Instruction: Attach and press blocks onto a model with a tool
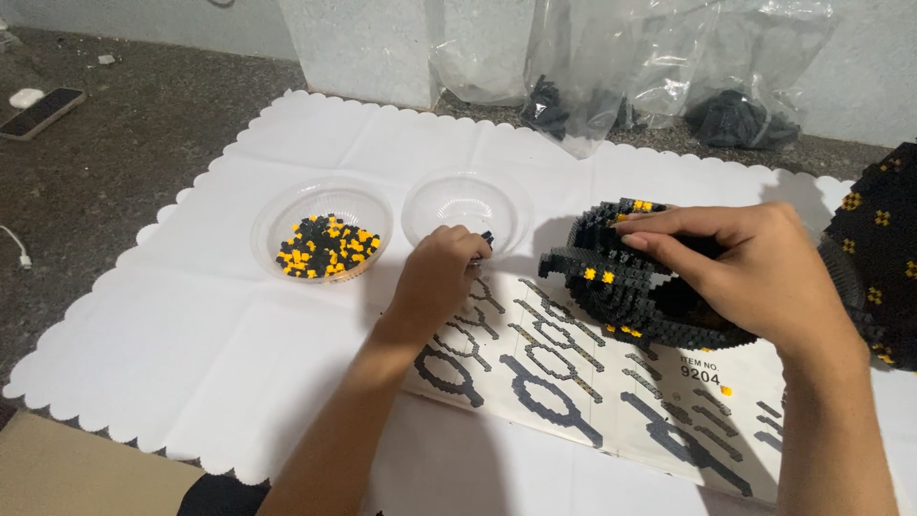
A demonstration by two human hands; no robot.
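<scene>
Left hand [435,272] is pinching a small black brick [488,238] at the empty clear bowl [466,204], right hand [740,263] is gripping the partly built black-and-yellow block model [611,287] over the instruction sheet [573,382]; loose bricks are remaining in the second bowl [323,229].

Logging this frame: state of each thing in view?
left hand: pinching a small black piece at the clear bowl's rim
right hand: gripping the black brick model
black brick model: partly built
clear bowl: nearly empty
bowl of bricks: part-filled, black and yellow
instruction sheet: flat, open
plastic bags: opened
</scene>
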